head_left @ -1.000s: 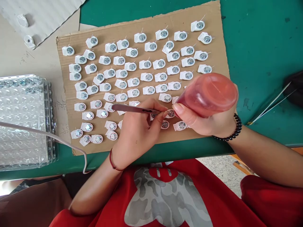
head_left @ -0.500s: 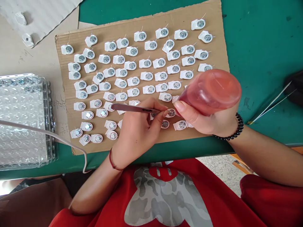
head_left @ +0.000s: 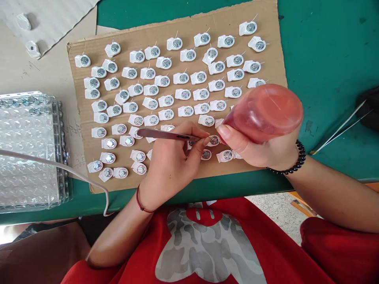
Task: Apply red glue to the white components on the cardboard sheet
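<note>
My left hand is closed in a pinch on brown tweezers, whose tips point right, close to one small round metal part with a white tab. My right hand is wrapped round a squeeze bottle of red liquid. The bottle is tilted, its base towards me and its nozzle end hidden by my thumb, over the same part. Several rows of similar round parts with white tabs and thin wires lie on a cardboard sheet. My hands cover some of them.
Clear plastic trays are stacked at the left, with a pale cable crossing over them. Two white pieces lie at the upper left. A dark object with light strips sits at the right on the green table.
Both hands keep their grips and places almost exactly. The view has shifted very slightly.
</note>
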A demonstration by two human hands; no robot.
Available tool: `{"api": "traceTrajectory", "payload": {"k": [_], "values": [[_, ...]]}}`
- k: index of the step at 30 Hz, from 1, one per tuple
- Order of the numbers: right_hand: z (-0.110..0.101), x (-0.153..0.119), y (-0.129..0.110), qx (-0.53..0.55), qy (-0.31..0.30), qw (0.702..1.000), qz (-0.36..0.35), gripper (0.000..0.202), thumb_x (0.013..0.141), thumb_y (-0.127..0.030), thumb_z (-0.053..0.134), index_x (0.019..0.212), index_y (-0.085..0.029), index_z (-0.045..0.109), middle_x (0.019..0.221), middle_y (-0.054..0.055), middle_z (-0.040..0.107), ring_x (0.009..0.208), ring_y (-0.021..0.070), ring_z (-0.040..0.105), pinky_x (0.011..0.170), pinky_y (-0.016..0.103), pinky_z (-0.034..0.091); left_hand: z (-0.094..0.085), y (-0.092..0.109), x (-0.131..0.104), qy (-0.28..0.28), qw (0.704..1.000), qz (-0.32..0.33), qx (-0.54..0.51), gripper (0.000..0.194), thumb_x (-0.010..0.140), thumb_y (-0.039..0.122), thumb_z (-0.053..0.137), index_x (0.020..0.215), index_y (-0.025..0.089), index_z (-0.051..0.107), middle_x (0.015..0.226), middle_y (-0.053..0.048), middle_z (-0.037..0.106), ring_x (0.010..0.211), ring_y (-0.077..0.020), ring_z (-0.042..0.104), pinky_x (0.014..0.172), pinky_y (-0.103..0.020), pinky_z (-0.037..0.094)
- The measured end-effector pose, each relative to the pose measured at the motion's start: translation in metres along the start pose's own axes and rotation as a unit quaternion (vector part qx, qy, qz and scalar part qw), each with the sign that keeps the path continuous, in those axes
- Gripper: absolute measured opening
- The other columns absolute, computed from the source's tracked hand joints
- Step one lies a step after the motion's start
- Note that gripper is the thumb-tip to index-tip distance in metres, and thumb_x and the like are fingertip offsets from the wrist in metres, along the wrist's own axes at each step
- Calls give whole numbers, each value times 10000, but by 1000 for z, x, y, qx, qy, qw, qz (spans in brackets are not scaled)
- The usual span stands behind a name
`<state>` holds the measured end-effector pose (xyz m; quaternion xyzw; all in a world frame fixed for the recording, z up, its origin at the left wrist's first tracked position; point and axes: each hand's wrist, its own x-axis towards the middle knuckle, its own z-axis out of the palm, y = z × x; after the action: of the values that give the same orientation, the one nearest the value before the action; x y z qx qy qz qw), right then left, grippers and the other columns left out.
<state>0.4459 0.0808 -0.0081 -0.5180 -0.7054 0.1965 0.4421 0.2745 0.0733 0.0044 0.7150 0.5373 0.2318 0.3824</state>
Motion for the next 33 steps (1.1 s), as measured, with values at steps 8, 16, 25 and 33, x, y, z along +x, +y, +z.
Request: {"api": "traceTrajectory", "payload": {"k": [8,16,25,33], "values": [[-3,3,-4,59,23,997,35,217,669,-327,690,615,-216,511,578,-28,550,549,135,524,526,301,439,0,0,-1,7,1000,-7,29,45,816,242,554,794,215,583,632,40,586,493,-84,507,489,-217,395],[-5,4,-4,31,24,997,60,176,709,-324,649,660,-222,514,640,-15,568,626,165,552,608,335,460,0,1,-1,6,1000,1,29,53,819,245,556,797,213,593,647,45,579,472,-74,459,475,-213,371],[0,6,-1,47,10,998,45,179,643,-319,694,590,-205,566,651,24,620,616,180,584,586,329,473,0,0,-1,7,1000,6,12,39,811,221,557,799,207,591,632,55,572,464,-65,462,497,-197,388],[-2,6,-1,22,-1,999,44,215,670,-353,669,595,-193,547,597,3,588,583,153,559,575,301,446,0,-2,0,8,1000,19,16,29,808,221,568,793,204,587,613,62,563,455,-63,468,469,-205,376]]}}
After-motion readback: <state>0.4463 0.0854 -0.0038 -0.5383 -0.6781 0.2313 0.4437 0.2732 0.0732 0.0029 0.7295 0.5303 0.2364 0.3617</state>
